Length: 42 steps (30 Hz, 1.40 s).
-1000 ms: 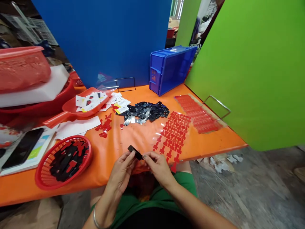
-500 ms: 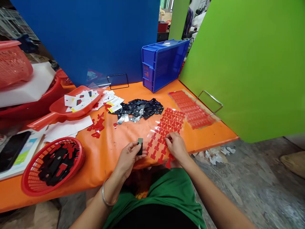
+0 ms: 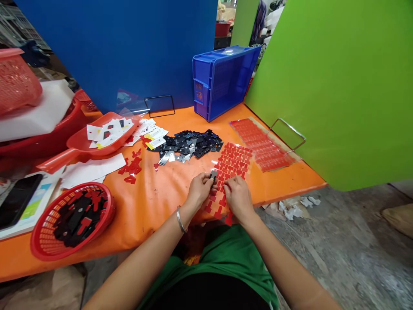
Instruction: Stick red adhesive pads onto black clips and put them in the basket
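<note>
My left hand [image 3: 200, 189] pinches a small black plate [image 3: 213, 175] between thumb and fingers, over the left side of a clear sheet of red T-shaped stickers [image 3: 235, 158]. Close beside it, my right hand [image 3: 239, 197] rests at the sheet's right part with thumb and forefinger pressed together. Whatever lies between those fingertips is hidden. Behind my hands lies a heap of black plates [image 3: 196, 144], some showing a shiny face. Loose red pieces [image 3: 131, 167] are scattered to the left.
At front left is a red basket [image 3: 40, 239] of black and red pieces. Beyond it, a red scoop [image 3: 77, 148] holds white cards. A second red sheet [image 3: 263, 144] lies at right. A blue crate [image 3: 201, 88] stands at the back, between blue and green panels [image 3: 338, 86].
My left hand has moved right and slightly up with the black plate, from the bare tabletop to the sticker sheet. My right hand has barely moved.
</note>
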Each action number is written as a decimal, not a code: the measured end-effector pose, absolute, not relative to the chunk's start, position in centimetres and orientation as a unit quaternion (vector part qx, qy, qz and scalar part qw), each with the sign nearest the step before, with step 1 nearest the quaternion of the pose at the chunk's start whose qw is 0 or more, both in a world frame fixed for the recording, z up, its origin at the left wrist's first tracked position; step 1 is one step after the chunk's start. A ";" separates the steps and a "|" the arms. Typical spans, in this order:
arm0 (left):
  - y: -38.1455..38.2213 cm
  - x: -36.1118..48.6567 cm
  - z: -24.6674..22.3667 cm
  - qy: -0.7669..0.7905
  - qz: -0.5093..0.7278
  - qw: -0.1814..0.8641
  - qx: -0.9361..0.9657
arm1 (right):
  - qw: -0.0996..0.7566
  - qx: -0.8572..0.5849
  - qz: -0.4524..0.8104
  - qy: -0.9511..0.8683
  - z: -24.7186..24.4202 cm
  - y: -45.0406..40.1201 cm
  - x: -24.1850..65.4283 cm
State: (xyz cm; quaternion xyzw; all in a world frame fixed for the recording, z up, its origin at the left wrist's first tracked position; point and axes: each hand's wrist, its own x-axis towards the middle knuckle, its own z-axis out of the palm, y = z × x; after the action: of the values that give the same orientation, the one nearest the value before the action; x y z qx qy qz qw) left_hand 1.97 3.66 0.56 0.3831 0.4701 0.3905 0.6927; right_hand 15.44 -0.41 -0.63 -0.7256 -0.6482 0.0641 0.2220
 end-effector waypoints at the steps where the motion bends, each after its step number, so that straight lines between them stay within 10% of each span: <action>1: 3.9 2.2 0.4 0.474 0.387 0.691 0.385 | 0.222 -0.723 0.057 -0.651 -0.7 -0.6 15.3; 20: 4.4 2.2 0.8 0.486 0.367 0.707 0.360 | 0.500 -0.668 0.324 -0.445 0.6 -0.8 17.1; 42: -1.3 -3.3 1.0 0.455 0.328 0.789 0.251 | 0.506 -0.592 0.419 -0.466 -1.6 -3.5 10.1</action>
State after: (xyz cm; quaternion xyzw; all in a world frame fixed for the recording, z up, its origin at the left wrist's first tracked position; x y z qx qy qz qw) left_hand -3.28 -1.31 1.00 0.2506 0.4546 0.3279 0.7894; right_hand 10.08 -3.49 -1.59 -0.5925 -0.4656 0.4193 0.5064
